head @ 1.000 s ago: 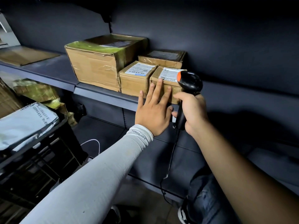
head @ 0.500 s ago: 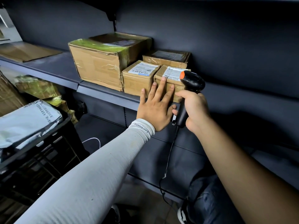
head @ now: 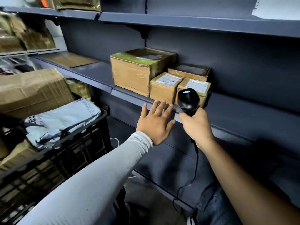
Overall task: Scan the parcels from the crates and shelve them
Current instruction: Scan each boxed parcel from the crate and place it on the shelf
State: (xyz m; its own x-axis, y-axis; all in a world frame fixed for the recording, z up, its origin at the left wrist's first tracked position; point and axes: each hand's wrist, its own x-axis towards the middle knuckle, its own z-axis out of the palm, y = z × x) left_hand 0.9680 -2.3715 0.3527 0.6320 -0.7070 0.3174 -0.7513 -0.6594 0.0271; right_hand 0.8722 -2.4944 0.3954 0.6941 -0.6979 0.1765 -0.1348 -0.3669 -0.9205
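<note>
— Now that our left hand [head: 155, 123] has come off the front of the small labelled parcel [head: 197, 88], where it was pressed flat half a second ago, we'd say that box counts as shelved.

— Agreed. The hand hangs just below the shelf edge [head: 129, 96], right of the frame's centre, fingers straight and spread apart, gripping nothing. The parcel sits on the shelf at centre right, touching its twin [head: 165, 87] on the left, with a flat box [head: 190, 72] behind them and the big taped carton [head: 134, 73] further left.

— And our right hand [head: 197, 125]?

— Fingers curled tight round the handle of the scanner [head: 188, 99], as before. Its head covers part of the parcel's front face, and the cable [head: 195, 161] drops toward the bottom of the frame.

— Which way does the parcel lie?

— Label up, short face toward us. We judge its long axis runs back toward the rear panel, though the scanner hides too much to be sure.

— So next is the crate [head: 68, 143]?

— Likely. The grey mailer bag [head: 65, 117] lies on top of it at left centre, and our freed hand seems ready to swing that way.
</note>
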